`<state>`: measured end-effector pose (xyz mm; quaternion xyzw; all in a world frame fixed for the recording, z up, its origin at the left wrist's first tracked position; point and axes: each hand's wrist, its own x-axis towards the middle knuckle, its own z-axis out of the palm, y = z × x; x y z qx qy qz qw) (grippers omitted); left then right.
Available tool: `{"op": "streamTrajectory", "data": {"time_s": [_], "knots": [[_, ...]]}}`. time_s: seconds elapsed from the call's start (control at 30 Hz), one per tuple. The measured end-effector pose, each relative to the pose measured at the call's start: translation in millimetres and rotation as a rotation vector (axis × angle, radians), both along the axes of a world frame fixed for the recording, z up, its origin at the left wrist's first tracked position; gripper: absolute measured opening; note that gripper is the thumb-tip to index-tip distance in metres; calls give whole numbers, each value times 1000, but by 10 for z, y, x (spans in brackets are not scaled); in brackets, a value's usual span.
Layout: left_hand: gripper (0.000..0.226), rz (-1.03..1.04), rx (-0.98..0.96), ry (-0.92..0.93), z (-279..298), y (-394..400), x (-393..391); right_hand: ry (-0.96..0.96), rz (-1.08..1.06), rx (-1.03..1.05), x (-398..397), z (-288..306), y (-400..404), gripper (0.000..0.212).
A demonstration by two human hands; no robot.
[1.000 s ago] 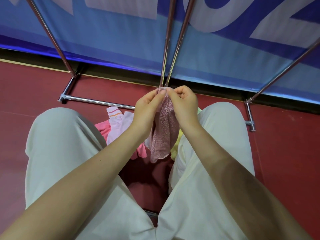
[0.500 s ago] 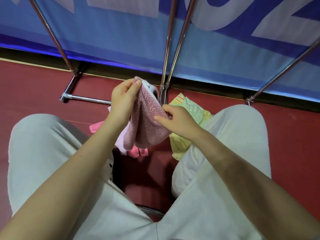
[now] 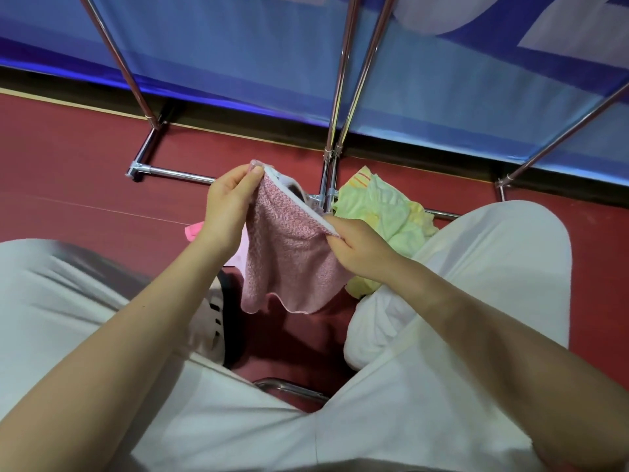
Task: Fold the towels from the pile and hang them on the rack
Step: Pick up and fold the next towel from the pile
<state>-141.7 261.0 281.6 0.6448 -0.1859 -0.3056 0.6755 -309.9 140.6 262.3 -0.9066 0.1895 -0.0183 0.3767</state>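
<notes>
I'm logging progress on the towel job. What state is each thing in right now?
Pink towel: off the floor, top edge stretched between both hands, hanging loose.
Left hand: pinches the towel's upper corner.
Right hand: pinches the lower corner.
Yellow-green towels: crumpled on the floor.
Rack: no towel on its visible bars.

Your red floor [image 3: 85, 172] carries the rack's metal feet [image 3: 177, 172], a green-yellow towel heap [image 3: 384, 212] and a pink cloth [image 3: 193, 230].
</notes>
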Motion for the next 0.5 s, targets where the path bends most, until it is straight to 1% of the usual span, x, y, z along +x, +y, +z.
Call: {"op": "streamTrajectory", "data": {"time_s": [0.03,0.1,0.17,0.23,0.27,0.37,0.5], "knots": [[41,15,10,21,-17,15,0,19,6,24,-7,10,17,16],[30,59,25,47,-48,32,18,81,40,42,-5,1,40,17],[23,87,30,53,-59,32,52,175,70,30,16,-10,50,29],[22,107,16,55,-49,21,103,301,106,-10,33,-24,42,41],[22,120,10,55,-46,13,134,371,131,-42,37,-38,35,43],[23,144,-23,64,-19,-14,190,531,187,-110,25,-108,10,39],[19,153,-41,115,-24,-41,195,517,182,-125,-5,-205,-30,22]]}}
